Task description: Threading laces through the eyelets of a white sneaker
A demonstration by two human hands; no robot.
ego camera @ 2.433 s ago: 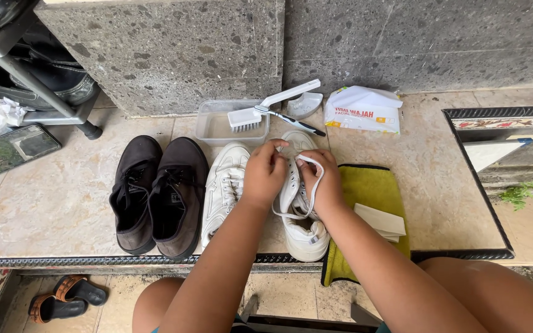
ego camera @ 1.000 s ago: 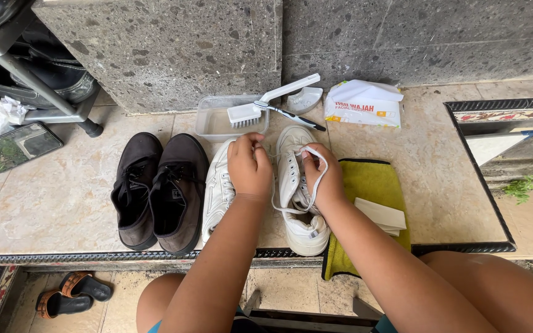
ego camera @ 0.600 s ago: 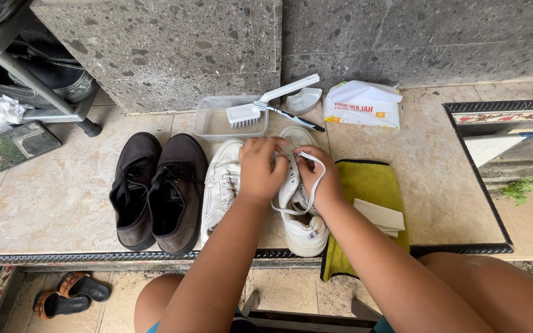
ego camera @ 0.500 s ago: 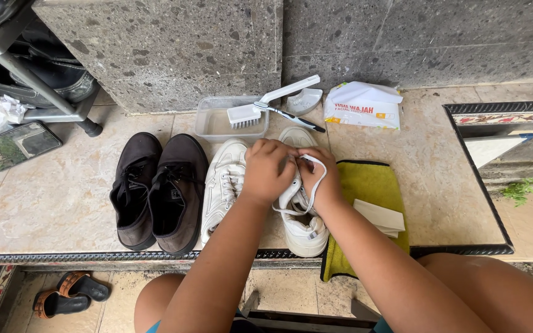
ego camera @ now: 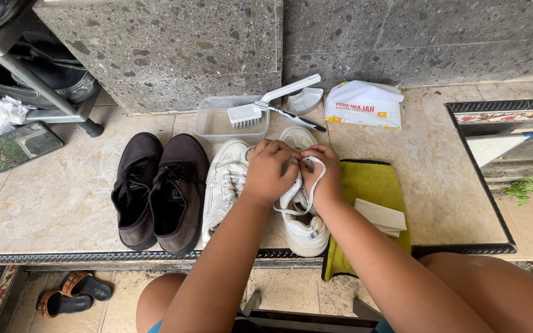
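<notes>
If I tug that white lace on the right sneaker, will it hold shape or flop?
Probably floppy: the white lace droops in a loose loop between the left hand and right hand. The white sneaker looks light, so a hard tug may drag it across the smooth tile.

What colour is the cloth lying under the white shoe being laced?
The cloth is yellow-green with a dark edge trim, seen in the head view, right of the white shoe.

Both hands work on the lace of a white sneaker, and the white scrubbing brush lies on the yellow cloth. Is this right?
Not quite. The head view shows the white scrubbing brush resting across the clear plastic tray, not on the yellow cloth. Both hands, left and right, do work on the white sneaker's lace.
</notes>
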